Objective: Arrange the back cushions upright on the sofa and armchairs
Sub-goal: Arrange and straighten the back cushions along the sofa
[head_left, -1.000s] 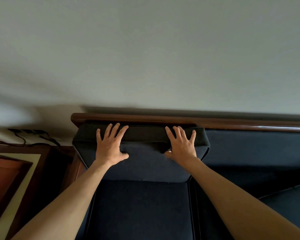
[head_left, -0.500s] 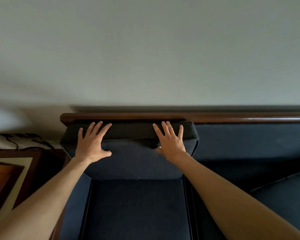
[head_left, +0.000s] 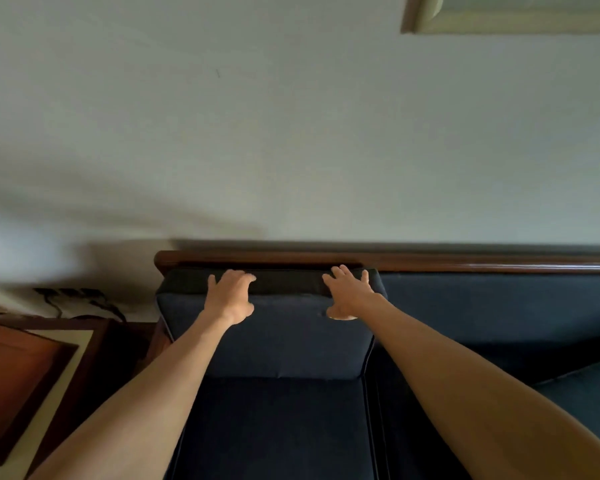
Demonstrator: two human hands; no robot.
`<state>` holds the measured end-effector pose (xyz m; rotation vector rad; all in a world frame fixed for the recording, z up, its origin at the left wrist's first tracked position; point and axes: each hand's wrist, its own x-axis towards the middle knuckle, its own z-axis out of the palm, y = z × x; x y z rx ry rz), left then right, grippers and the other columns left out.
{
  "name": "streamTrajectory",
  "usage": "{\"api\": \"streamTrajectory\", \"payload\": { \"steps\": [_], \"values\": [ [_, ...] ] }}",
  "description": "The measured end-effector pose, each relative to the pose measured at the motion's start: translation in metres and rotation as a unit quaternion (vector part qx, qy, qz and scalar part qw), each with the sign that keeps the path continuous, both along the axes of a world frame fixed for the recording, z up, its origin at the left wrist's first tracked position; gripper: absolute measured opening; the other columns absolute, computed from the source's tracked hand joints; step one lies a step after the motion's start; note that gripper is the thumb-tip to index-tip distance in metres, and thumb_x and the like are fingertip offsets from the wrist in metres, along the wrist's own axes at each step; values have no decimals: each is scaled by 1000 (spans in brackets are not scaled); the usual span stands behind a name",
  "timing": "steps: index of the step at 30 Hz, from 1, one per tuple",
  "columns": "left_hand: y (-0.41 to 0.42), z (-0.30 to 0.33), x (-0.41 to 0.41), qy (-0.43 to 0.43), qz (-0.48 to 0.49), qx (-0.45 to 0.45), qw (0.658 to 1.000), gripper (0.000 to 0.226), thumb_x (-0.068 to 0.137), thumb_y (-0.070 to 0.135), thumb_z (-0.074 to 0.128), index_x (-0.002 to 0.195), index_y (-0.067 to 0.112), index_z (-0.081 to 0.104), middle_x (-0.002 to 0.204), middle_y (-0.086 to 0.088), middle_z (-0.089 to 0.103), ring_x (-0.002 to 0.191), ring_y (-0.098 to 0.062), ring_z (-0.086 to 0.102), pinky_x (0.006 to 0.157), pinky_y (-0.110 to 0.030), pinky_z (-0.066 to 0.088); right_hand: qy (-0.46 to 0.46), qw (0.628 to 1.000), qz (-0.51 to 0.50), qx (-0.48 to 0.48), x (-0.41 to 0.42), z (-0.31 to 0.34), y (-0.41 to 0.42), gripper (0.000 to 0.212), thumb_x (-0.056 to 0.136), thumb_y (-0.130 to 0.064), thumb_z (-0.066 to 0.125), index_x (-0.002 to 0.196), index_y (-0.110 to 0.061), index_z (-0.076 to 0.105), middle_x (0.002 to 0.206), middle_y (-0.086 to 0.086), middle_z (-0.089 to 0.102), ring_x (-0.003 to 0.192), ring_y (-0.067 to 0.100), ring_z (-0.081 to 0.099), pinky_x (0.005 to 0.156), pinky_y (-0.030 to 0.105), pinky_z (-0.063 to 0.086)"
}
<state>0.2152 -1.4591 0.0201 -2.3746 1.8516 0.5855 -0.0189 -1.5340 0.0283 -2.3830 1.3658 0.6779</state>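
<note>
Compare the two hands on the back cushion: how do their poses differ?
The left hand has its fingers curled over the top edge of the back cushion; the right hand lies with fingers straight and spread. Both rest on the cushion's upper part, below the wooden rail.

Just one view, from a camera worn on the head. Looks forward and down from above the dark blue fabric sofa [head_left: 482, 306], straight at the pale grey wall [head_left: 291, 133] behind it. Close in: bare arms reaching out from the bottom edge, left hand [head_left: 230, 296] and right hand [head_left: 349, 294] near the middle, on the dark blue square back cushion [head_left: 274, 334]. Wide lens, so edges bend. Brown wooden side table [head_left: 32, 368] at the far left, pale picture frame [head_left: 499, 15] cut off at the top right.
</note>
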Motion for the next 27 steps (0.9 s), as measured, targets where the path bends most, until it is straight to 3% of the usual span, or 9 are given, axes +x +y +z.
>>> {"api": "streamTrajectory", "payload": {
  "steps": [4,8,13,18,27],
  "values": [
    [-6,64,-33,64,2,-40,997,47,88,28,67,133,18,55,131,-2,62,119,-24,58,100,-42,46,-70,997,-42,-8,-21,59,5,57,92,-27,58,146,-13,42,153,11,36,139,32,37,113,53,31],
    [-15,143,-88,82,-20,-81,993,37,85,26,66,121,19,64,112,-1,70,103,-22,63,93,-40,51,-147,985,-82,-25,-64,128,13,51,88,-25,57,138,-21,53,142,5,52,126,29,52,102,41,46],
    [-11,229,-189,71,-89,-146,983,37,85,33,69,119,19,65,112,1,70,104,-22,62,91,-36,49,-191,972,-107,-81,-158,210,35,37,91,-25,61,127,-25,61,123,-2,66,112,22,62,96,36,50],
    [15,283,-336,70,-156,-209,963,36,87,40,67,118,21,65,112,3,69,105,-22,62,89,-37,49,-223,952,-157,-138,-305,272,83,36,86,-23,60,121,-28,64,112,-7,69,104,18,63,91,34,51],
    [99,273,-600,143,-256,-201,934,31,84,46,66,107,24,69,104,8,69,100,-19,63,82,-32,46,-220,913,-287,-192,-563,271,204,25,83,-21,57,101,-29,72,103,-4,69,97,22,65,82,30,52]
  ]
}}
